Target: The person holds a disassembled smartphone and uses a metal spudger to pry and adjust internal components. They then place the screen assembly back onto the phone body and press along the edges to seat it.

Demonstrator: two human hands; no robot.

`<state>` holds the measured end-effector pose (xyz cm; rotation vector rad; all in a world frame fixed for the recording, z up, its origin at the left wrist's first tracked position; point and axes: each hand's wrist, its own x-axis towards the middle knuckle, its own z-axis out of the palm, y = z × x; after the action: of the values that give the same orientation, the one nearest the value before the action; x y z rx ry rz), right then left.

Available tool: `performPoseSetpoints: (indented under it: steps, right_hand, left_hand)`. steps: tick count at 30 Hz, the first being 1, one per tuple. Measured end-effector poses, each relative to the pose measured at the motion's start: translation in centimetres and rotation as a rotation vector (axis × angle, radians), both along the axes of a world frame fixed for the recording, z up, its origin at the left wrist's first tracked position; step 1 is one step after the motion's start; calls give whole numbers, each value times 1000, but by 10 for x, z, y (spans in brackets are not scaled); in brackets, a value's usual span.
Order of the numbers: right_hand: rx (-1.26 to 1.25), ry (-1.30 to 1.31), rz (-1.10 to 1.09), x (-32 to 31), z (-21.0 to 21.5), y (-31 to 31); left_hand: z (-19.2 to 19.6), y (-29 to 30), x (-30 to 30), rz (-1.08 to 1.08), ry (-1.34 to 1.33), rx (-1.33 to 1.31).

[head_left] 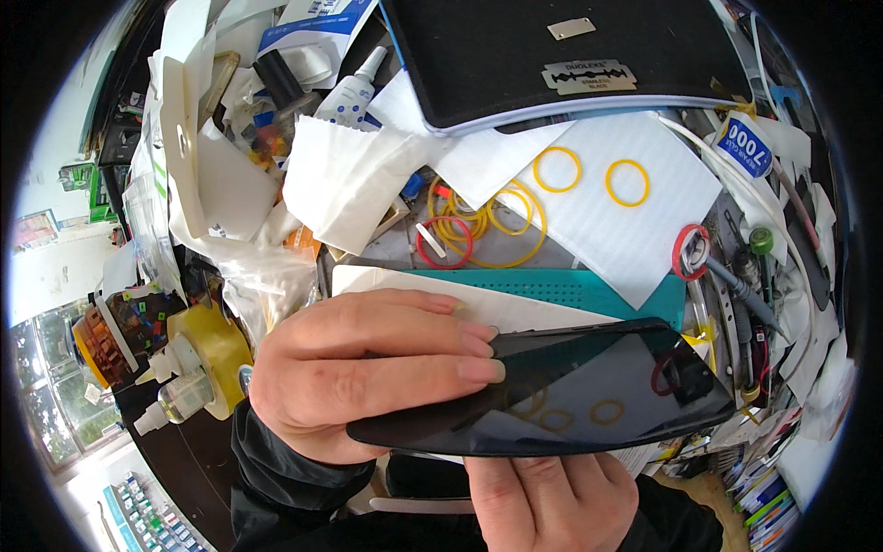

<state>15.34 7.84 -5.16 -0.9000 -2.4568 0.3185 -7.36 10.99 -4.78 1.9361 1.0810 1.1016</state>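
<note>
A black smartphone (598, 391) lies tilted between my hands, its dark glossy face reflecting rings and a pale sheet. My left hand (368, 368) grips its left end, the fingers stretched across the glass and the thumb out of sight. From below, my right hand (556, 501) supports the near long edge with curled fingers, their tips hidden behind the phone. Just beyond the phone is a teal perforated mat (598, 287), with a white card (441, 293) lying partly over it.
Yellow rubber bands (515, 216) and a red tape ring (444, 243) lie farther off, beside a white foam sheet (658, 216). A dark tray (497, 55) holds a razor blade (589, 77). Screwdrivers (745, 290) crowd the right; a yellow tape roll (213, 354) stands left.
</note>
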Motion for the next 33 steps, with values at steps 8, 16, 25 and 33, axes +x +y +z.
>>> performPoseSetpoints:
  steps: [8,16,25,33]
  right_hand:
    - [-48,42,-35,-1,1,-4]
    - [-9,20,-16,1,-1,-2]
    - [-20,15,-31,0,-2,-5]
    - [-86,2,-67,-2,4,-7]
  left_hand:
    - [1,0,-1,-8,13,-9]
    - [2,0,-2,-17,23,-27]
    - [2,-1,-2,-22,21,-25]
    - [3,-1,-1,-4,34,-31]
